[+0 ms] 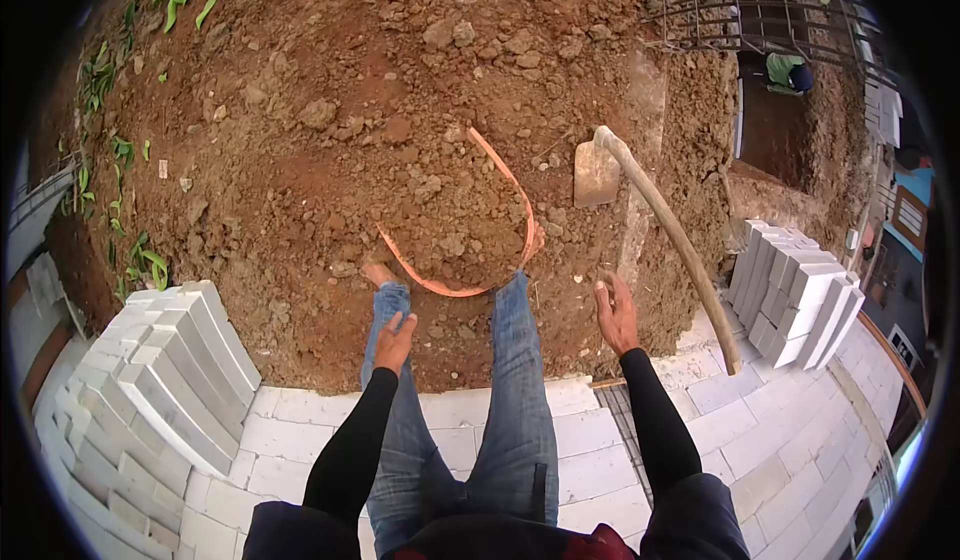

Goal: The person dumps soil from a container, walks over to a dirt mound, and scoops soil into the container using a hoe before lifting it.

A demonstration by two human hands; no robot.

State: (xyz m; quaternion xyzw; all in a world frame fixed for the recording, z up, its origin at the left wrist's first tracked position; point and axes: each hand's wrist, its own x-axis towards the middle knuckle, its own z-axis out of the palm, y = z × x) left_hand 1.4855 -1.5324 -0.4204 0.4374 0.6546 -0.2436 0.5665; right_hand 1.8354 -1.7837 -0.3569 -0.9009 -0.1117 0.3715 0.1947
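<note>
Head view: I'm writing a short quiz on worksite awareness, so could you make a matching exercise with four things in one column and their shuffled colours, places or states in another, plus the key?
Things
1. Strip
2. Hoe
3. Forearm sleeves
4. Leaves

Descriptions
A. Blade on the soil, beyond the right hand
B. Green, scattered toward the left
C. Black
D. Orange, bent in a curve

Right pairs: 1-D, 2-A, 3-C, 4-B
</note>
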